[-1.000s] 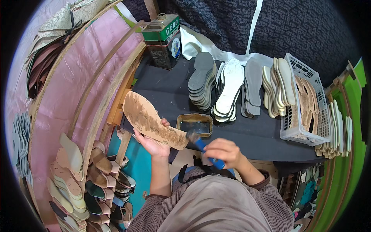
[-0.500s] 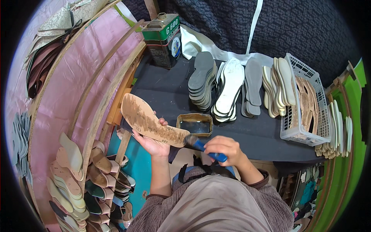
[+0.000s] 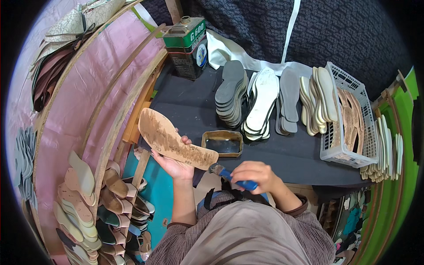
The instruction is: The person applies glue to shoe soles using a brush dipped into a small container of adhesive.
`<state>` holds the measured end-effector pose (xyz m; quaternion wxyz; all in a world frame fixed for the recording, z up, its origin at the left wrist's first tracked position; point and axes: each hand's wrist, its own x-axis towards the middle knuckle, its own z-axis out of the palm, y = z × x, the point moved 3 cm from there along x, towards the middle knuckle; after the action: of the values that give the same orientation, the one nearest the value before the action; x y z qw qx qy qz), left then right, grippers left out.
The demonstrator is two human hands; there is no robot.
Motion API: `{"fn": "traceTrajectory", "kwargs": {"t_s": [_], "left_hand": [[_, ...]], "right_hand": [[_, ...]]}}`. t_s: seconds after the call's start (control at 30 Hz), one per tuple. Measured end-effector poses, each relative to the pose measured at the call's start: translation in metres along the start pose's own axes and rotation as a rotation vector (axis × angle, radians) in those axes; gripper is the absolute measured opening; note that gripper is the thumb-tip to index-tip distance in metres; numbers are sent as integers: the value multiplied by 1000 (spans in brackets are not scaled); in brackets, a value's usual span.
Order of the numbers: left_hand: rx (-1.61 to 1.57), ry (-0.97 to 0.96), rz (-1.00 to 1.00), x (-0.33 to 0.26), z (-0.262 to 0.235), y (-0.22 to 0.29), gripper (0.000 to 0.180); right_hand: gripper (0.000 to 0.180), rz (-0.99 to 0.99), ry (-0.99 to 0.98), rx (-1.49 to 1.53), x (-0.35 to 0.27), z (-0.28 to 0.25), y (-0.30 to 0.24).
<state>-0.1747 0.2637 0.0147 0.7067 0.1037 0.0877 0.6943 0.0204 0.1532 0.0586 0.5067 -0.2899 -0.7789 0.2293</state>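
Observation:
My left hand (image 3: 174,166) supports a tan insole (image 3: 170,142) from below, fingers wrapped round its edge. Dark, wet-looking brown smears cover much of the upward face, with paler patches along the rim. In my right hand (image 3: 257,174) is a brush with a blue handle (image 3: 245,184). Its dark, crusted head (image 3: 215,168) meets the lower edge of the insole's narrow end. Just beyond, on the black-covered table, sits a small rectangular tray (image 3: 230,154) with a dark, shiny content.
Stacks of grey insoles (image 3: 231,84), white insoles (image 3: 263,99) and cream insoles (image 3: 324,95) line the table's far side. A white plastic basket (image 3: 342,155) holds brown pieces at right. A green-and-black metal can (image 3: 185,51) stands back left. Racked shoes (image 3: 115,183) fill the lower left.
The brush head has slid slightly downward along the insole's narrow end, and its handle has tilted a little. The left hand and insole have barely moved.

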Motion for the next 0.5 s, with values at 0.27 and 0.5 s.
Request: {"fn": "traceTrajectory", "kwargs": {"t_s": [0.27, 0.5], "left_hand": [[28, -13, 74, -6, -1, 8, 61], [56, 22, 21, -10, 0, -1, 63]], "right_hand": [[29, 163, 316, -286, -3, -28, 21], [35, 232, 90, -251, -11, 5, 52]]}}
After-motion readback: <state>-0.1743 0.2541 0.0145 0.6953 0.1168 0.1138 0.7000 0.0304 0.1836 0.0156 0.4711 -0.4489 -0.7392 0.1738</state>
